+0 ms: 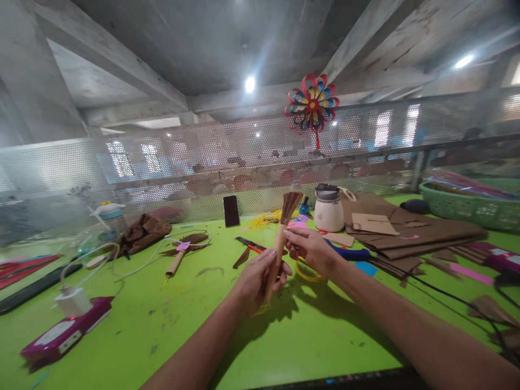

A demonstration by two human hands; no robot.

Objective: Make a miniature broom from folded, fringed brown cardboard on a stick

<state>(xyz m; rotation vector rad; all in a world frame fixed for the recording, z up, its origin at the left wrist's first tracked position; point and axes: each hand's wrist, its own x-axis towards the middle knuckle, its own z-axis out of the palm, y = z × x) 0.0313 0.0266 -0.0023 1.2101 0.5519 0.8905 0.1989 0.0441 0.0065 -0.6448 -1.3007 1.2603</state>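
**Brown paper roll held in both hands above the green table**

Brown paper roll [279,246] with a fanned, fringed top sits upright between your hands, above the green table [170,319]. Your left hand [255,281] has its fingers wrapped tight around the lower shaft. Your right hand [311,250] pinches the roll just below the fringe, fingertips together on it; a yellow ring [305,273] hangs under that hand. Risk: squeeze too hard and you likely crush the tube or bend the fringe. Loosen the pinch and the wrap may unroll. White jar [328,210] and stacked cardboard [410,230] sit near, behind your right hand.
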